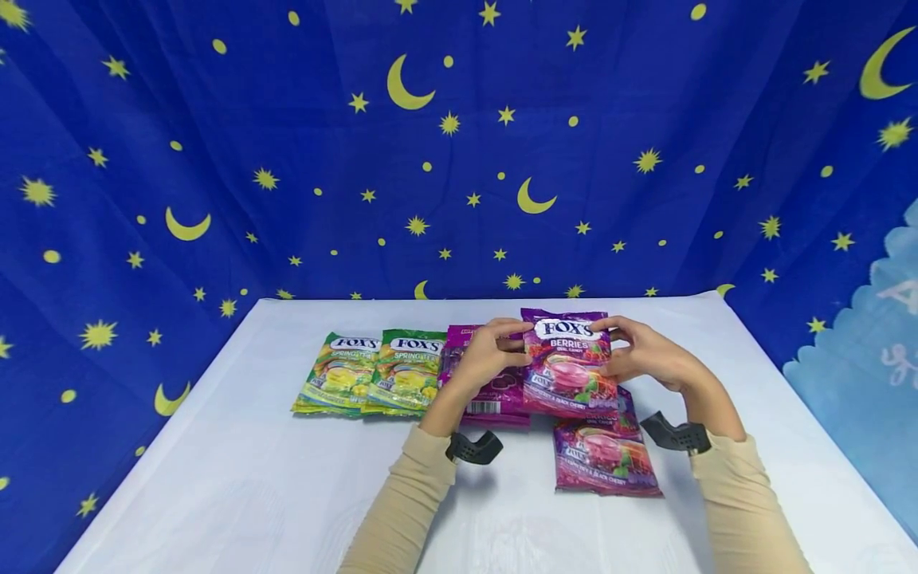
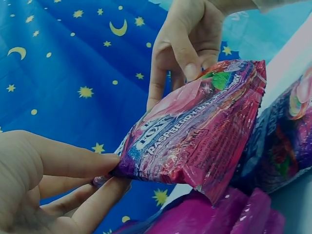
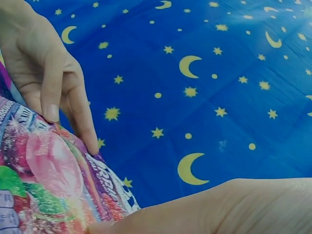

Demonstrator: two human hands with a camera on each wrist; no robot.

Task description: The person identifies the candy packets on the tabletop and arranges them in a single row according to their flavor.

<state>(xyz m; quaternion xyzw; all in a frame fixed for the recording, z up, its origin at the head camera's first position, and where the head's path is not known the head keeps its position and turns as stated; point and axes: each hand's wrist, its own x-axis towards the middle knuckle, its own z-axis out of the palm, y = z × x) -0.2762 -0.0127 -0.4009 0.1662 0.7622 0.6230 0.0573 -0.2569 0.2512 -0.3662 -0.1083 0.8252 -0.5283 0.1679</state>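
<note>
Between both hands is a purple Fox's Berries candy bag (image 1: 566,375), its front turned to the head view. My left hand (image 1: 488,355) pinches its left edge; the left wrist view shows thumb and fingers on either side of the bag's side (image 2: 195,131). My right hand (image 1: 649,355) grips the opposite edge, thumb on the front. Below and partly behind the held bag, a second Berries bag (image 1: 606,458) lies on the table. To its left lies a magenta bag (image 1: 495,395), back side up with a barcode, partly covered by my left hand and the held bag.
Two green-and-yellow Fox's Spring Tea bags (image 1: 337,379) lie side by side at the left of the row, the right one (image 1: 405,371) beside the magenta bag. They rest on a white table (image 1: 237,478). A blue curtain with moons and stars (image 1: 323,143) hangs behind the table.
</note>
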